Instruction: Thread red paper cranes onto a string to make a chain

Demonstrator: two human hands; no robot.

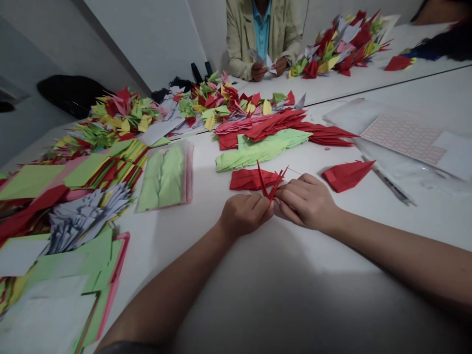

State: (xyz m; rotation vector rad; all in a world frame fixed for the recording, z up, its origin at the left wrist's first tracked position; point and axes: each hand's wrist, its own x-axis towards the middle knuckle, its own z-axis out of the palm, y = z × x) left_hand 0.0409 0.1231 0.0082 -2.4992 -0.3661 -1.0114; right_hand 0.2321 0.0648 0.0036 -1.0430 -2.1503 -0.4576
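Observation:
A red folded-paper piece [272, 185], with thin points sticking up like an origami crane, is pinched between my two hands over the white table. My left hand [245, 212] is closed on its lower left side, and my right hand [306, 201] grips it from the right. The fingertips hide its lower part. Just behind it lies a flat folded red paper [250, 179]. To the right of my right hand rests another folded red piece [347, 175]. Beyond my hands are stacks of folded green paper [265, 149] and red paper [275, 125].
Colourful folded cranes [228, 101] are heaped along the back and left. A plastic packet of green pieces [162, 177] and paper sheets [73, 275] lie left. A pen [393, 184] and printed sheet [403, 137] are right. Across the table a person [263, 39] folds white paper.

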